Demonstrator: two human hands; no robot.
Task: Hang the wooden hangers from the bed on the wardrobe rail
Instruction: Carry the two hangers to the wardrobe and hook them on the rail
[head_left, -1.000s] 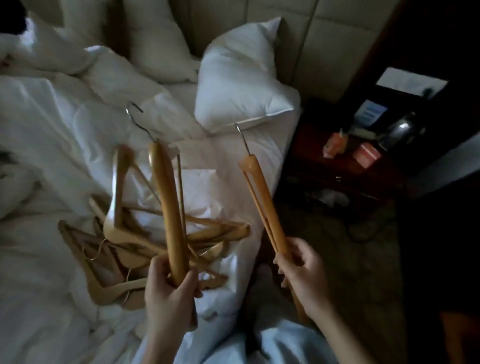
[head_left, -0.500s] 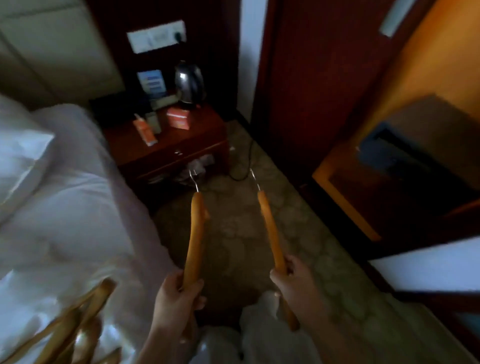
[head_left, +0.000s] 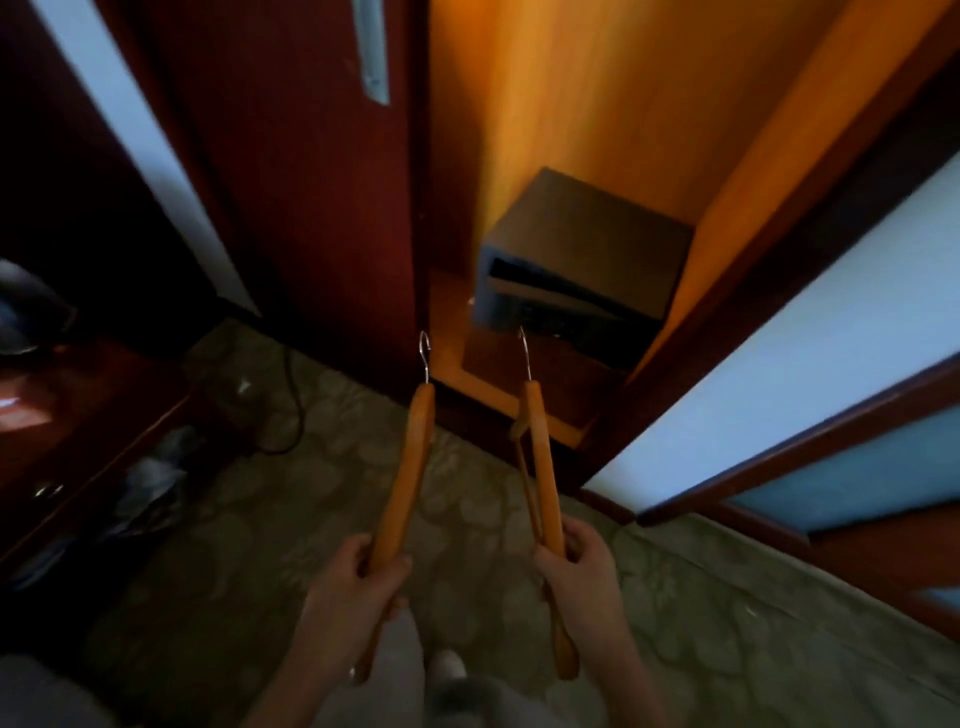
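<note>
Ahead stands the open orange-lit wooden wardrobe (head_left: 597, 130), its rail out of view. Each hand – left hand (head_left: 358, 582), right hand (head_left: 582, 571) – wraps its fingers round one orange wooden hanger (head_left: 408, 467), (head_left: 540, 467). Reaching up unseen, I judge a hook could miss and drop.

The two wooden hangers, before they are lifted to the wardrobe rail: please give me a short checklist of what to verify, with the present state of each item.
1. Left hand closed firmly on the left hanger: ok.
2. Right hand closed on the right hanger: ok.
3. Both metal hooks point away from the person, toward the wardrobe: ok.
4. The two hangers are apart, not tangled: ok.
5. Wardrobe open in front: ok.
6. Rail located, with free space: cannot tell, it is out of view.
7. Safe stands low inside, clear of the hangers: ok.
</note>
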